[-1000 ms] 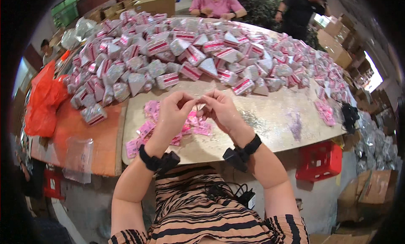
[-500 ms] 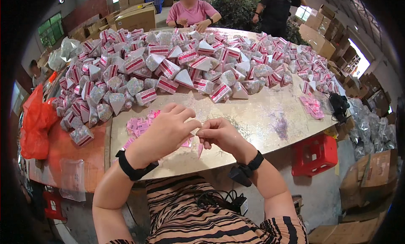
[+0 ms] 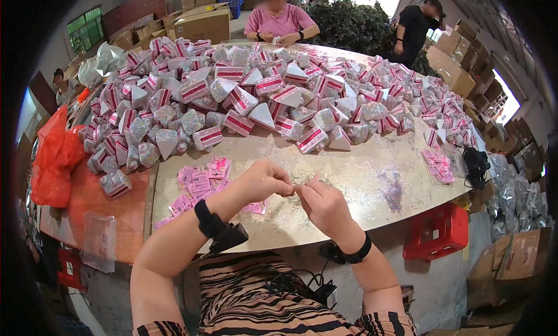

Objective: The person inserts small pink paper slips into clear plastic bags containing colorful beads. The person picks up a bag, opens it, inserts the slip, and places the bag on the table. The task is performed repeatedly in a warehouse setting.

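Observation:
My left hand (image 3: 264, 180) and my right hand (image 3: 325, 203) meet over the near part of the table, fingertips pinched together and almost touching. Whatever lies between them is too small to make out. Beside my left hand, small pink printed cards (image 3: 199, 182) lie in a loose heap, partly covered by my forearm. Thin, wiry strands (image 3: 302, 177) are scattered on the tabletop around and behind my right hand. Beyond both hands rises a large pile of wedge-shaped, cake-slice-like pieces (image 3: 238, 122) in clear wrapping, white with pink-red bands.
Another batch of pink cards (image 3: 437, 166) lies at the right, beside a black object (image 3: 475, 164). An orange-red plastic bag (image 3: 55, 161) hangs at the left edge. A red stool (image 3: 436, 231) stands below the right edge. Across the table, a person in pink (image 3: 281, 22) handles something small.
Both hands have shifted slightly right, and my left hand has dropped and closed into a pinch. The pink tag that hung beneath my right fingers no longer shows there.

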### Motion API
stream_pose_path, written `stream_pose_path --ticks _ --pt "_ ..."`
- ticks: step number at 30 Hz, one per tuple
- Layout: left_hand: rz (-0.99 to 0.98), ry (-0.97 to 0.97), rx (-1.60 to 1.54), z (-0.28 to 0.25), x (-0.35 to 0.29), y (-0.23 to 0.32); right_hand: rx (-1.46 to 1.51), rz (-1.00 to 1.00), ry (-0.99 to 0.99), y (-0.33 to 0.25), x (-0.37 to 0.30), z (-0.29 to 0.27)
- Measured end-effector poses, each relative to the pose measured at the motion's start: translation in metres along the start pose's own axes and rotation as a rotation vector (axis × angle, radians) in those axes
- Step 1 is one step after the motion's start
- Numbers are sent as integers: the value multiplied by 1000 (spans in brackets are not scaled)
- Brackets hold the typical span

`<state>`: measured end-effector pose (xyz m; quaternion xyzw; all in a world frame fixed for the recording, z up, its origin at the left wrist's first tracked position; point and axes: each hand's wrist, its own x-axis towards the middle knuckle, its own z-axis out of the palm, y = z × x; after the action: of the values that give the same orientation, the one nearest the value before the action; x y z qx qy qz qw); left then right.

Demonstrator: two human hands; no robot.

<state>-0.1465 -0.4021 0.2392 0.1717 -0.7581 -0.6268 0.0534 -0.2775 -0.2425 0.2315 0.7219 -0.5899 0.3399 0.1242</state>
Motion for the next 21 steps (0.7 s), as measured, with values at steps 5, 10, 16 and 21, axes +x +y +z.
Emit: stream_pose_path --ticks 5,10,16,21 --pt "-132 -142 -207 2 34 -5 -207 -77 -39 19 -9 -1" --pt "-31 -237 55 0 74 -3 -271 15 11 38 -17 -8" --pt "273 347 1010 -26 129 -12 -125 182 220 52 -30 -10" --pt "509 388 1324 -32 157 -54 -51 253 215 47 -37 -6"
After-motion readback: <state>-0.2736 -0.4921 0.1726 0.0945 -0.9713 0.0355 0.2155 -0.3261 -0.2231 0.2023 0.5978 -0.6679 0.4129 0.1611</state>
